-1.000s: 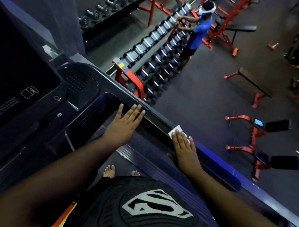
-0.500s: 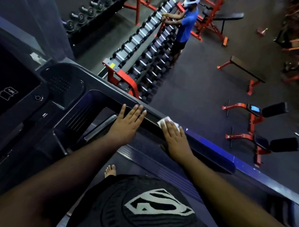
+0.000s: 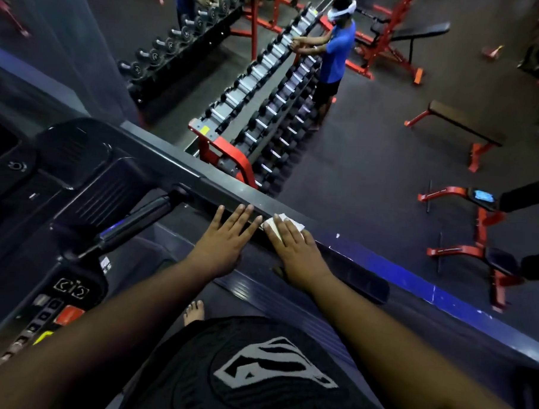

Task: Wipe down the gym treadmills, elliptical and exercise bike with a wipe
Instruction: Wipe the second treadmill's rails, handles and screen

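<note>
My right hand (image 3: 294,250) lies flat, pressing the wipe (image 3: 275,225) on the treadmill's side rail (image 3: 367,264); my left hand (image 3: 226,236) rests flat just beside it. I judge the job early: console (image 3: 78,177), other machines remain.

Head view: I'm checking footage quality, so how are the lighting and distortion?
Head view: dim, bluish light; the white wipe under the right hand stands out, the side rail bows from wide-angle distortion, and the console is murky.
</note>
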### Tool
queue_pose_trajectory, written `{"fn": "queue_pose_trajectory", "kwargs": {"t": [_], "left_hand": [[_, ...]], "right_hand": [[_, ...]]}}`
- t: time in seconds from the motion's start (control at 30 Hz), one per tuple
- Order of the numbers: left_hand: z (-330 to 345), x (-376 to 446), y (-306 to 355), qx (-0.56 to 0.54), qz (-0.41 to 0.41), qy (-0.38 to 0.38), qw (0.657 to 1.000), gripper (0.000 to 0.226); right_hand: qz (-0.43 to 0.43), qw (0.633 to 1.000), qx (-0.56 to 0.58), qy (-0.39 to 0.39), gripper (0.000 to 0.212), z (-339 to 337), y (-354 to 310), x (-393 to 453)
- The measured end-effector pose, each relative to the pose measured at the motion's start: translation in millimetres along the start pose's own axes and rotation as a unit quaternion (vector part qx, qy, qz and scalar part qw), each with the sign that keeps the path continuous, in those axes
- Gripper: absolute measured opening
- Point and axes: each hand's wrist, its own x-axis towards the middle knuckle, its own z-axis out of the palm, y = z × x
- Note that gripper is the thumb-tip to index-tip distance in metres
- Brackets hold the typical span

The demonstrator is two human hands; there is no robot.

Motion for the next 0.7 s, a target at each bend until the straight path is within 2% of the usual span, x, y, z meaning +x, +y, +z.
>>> {"fn": "queue_pose_trajectory", "kwargs": {"t": [0.27,0.37,0.53,0.63,0.7], "left_hand": [[7,2,62,-0.011,0.01,-0.014,1.0,0.109],[6,0,80,-0.015,0.001,-0.013,1.0,0.107],[-5,-2,96,0.008,-0.012,-0.028,1.0,0.106],[-8,-4,107,0.032,0.018,-0.043,0.998,0.104],[-6,-5,117,0.042,0.029,-0.044,0.998,0.104]], "right_hand": [[-0.002,0.997,-0.037,0.062,0.11,42,52,-102],[-0.01,0.997,-0.031,0.074,0.102,44,60,-117],[0.045,0.996,0.027,0.076,0.102,38,55,-102],[0.021,0.997,-0.014,0.075,0.102,49,70,-125],[0.011,0.996,-0.035,0.078,0.091,61,92,-157]]}}
